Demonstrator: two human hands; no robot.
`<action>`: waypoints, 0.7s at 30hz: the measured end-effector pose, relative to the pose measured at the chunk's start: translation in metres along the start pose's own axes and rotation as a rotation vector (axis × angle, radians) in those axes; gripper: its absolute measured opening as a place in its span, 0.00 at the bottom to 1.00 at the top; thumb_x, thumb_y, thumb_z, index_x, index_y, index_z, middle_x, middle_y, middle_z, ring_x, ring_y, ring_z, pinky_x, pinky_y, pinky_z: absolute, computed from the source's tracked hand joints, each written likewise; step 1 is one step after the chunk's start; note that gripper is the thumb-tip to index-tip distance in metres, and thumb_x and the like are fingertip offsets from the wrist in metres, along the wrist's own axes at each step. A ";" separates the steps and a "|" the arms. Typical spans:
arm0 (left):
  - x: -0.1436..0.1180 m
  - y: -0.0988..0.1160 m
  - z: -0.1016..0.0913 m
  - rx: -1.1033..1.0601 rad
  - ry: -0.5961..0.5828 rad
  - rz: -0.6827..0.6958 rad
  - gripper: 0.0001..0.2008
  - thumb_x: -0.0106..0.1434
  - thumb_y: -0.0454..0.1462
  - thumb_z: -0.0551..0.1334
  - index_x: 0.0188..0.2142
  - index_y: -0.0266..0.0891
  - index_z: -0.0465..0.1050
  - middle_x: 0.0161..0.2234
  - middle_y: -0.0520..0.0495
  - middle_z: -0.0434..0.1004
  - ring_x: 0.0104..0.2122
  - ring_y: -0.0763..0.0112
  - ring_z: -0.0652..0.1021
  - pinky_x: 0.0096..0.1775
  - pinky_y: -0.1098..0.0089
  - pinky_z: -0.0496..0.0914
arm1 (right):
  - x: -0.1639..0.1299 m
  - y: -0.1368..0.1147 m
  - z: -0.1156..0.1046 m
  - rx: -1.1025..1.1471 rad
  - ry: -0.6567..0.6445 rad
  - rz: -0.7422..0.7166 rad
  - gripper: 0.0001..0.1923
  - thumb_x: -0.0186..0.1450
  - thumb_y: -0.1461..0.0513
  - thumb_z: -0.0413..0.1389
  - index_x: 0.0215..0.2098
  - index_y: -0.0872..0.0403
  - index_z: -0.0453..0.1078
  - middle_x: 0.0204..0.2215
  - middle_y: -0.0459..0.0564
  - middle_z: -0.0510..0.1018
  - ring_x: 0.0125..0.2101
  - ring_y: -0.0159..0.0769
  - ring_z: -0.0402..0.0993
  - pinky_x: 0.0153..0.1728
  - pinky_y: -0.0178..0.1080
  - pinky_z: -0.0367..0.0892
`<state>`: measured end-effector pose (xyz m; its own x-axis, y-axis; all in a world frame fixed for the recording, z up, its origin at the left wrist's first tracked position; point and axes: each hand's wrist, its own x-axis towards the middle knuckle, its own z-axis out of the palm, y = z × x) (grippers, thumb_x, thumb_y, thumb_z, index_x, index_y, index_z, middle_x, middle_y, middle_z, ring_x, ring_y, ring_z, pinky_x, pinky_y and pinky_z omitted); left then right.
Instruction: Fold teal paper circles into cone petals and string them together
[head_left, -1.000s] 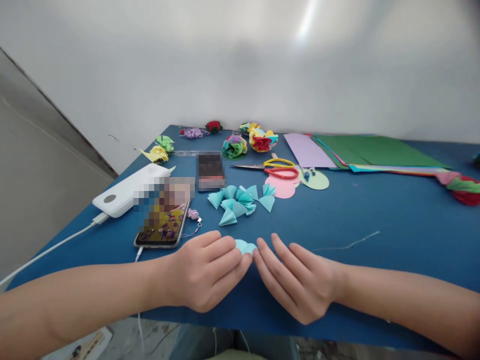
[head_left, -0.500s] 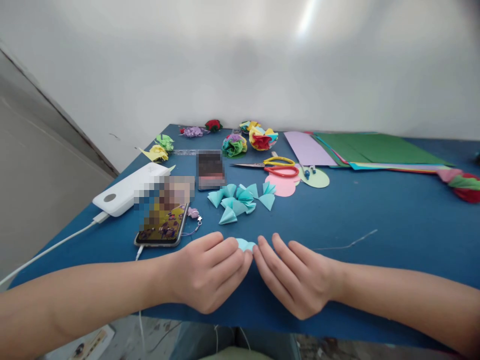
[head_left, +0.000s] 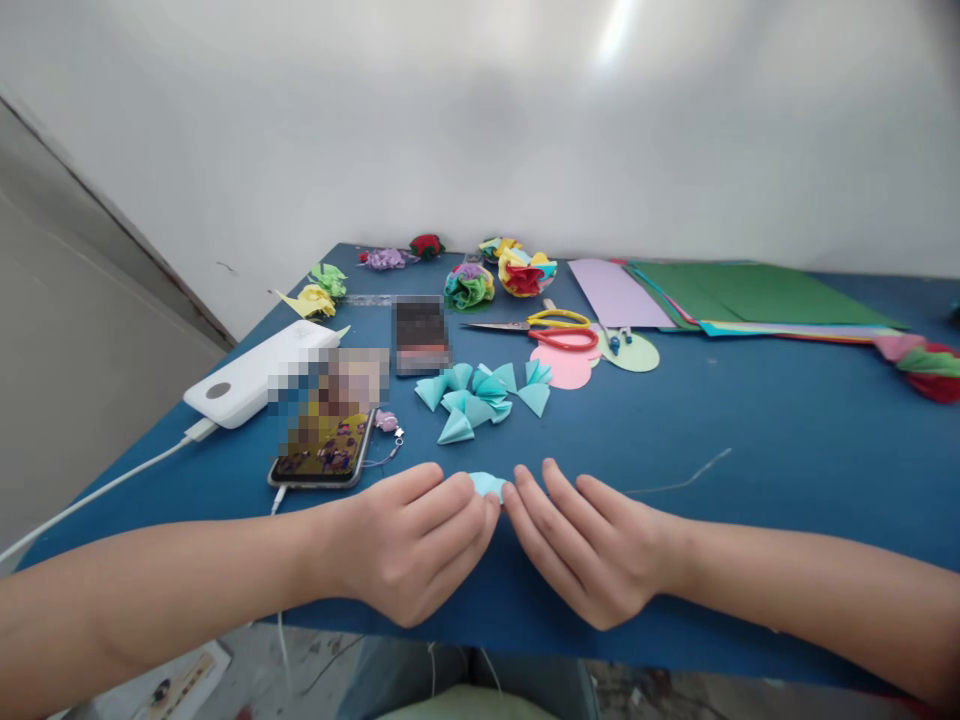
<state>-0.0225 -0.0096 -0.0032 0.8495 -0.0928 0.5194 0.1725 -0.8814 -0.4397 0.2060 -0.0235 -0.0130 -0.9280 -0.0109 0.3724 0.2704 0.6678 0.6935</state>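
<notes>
The blue worktop [head_left: 787, 430] carries all items. A stack of coloured paper sheets [head_left: 720, 295] lies at the far right. A white power bank [head_left: 259, 373] sits at the left, with a phone [head_left: 324, 450] just in front of it. Red and yellow scissors [head_left: 551, 330] lie near the centre, beside a pink paper disc [head_left: 564, 370]. A cluster of folded teal cones [head_left: 480, 398] rests ahead of the hands. The left hand [head_left: 409, 545] and right hand [head_left: 592, 550] meet at the near edge. The fingers [head_left: 457, 505] of both hands are closed together, pinching a small teal paper piece [head_left: 486, 484] between them, low over the worktop.
</notes>
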 end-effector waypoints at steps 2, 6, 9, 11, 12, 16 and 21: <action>0.001 0.000 0.000 -0.009 -0.002 -0.013 0.12 0.62 0.30 0.51 0.37 0.25 0.72 0.31 0.40 0.74 0.31 0.63 0.75 0.26 0.66 0.67 | -0.001 0.001 0.001 0.015 0.006 0.002 0.19 0.64 0.62 0.44 0.43 0.66 0.70 0.35 0.63 0.76 0.32 0.44 0.75 0.23 0.38 0.64; 0.000 -0.001 -0.001 -0.001 -0.024 -0.018 0.11 0.62 0.31 0.53 0.38 0.26 0.72 0.32 0.40 0.74 0.32 0.64 0.75 0.26 0.67 0.67 | -0.001 0.000 0.001 0.002 0.019 -0.008 0.19 0.64 0.61 0.44 0.42 0.66 0.70 0.34 0.63 0.76 0.32 0.44 0.75 0.23 0.38 0.63; -0.001 -0.003 -0.002 0.042 -0.044 0.015 0.11 0.62 0.32 0.53 0.39 0.28 0.73 0.34 0.40 0.74 0.34 0.63 0.75 0.26 0.67 0.66 | -0.001 0.000 0.002 -0.018 0.018 0.002 0.18 0.64 0.61 0.45 0.41 0.66 0.70 0.33 0.63 0.76 0.32 0.44 0.74 0.23 0.37 0.63; -0.002 -0.005 -0.002 0.060 -0.057 0.024 0.11 0.62 0.33 0.54 0.39 0.29 0.73 0.35 0.41 0.73 0.36 0.63 0.74 0.27 0.67 0.66 | -0.001 0.000 0.002 -0.025 0.011 0.007 0.18 0.64 0.62 0.45 0.41 0.66 0.70 0.33 0.62 0.76 0.32 0.44 0.75 0.23 0.37 0.63; -0.002 -0.005 -0.003 0.062 -0.058 0.026 0.12 0.62 0.33 0.54 0.39 0.29 0.73 0.36 0.41 0.73 0.36 0.63 0.74 0.28 0.67 0.67 | -0.001 0.000 0.002 -0.025 0.008 0.006 0.18 0.64 0.62 0.44 0.41 0.66 0.70 0.33 0.62 0.76 0.32 0.44 0.75 0.22 0.37 0.63; 0.000 -0.005 -0.004 0.053 -0.063 0.045 0.13 0.62 0.31 0.51 0.38 0.28 0.74 0.36 0.40 0.74 0.36 0.63 0.74 0.26 0.67 0.66 | -0.002 0.001 0.001 -0.004 0.011 0.009 0.18 0.64 0.62 0.44 0.42 0.65 0.70 0.33 0.61 0.76 0.32 0.44 0.75 0.23 0.37 0.62; 0.001 -0.005 -0.006 0.050 -0.049 0.055 0.13 0.62 0.31 0.51 0.36 0.30 0.75 0.35 0.41 0.75 0.35 0.63 0.75 0.27 0.68 0.67 | -0.003 0.001 0.000 -0.005 0.032 0.006 0.18 0.64 0.62 0.42 0.41 0.64 0.71 0.33 0.59 0.77 0.31 0.43 0.75 0.22 0.37 0.62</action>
<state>-0.0254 -0.0079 0.0040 0.8816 -0.1165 0.4575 0.1489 -0.8511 -0.5035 0.2091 -0.0223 -0.0135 -0.9178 -0.0306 0.3958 0.2773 0.6639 0.6945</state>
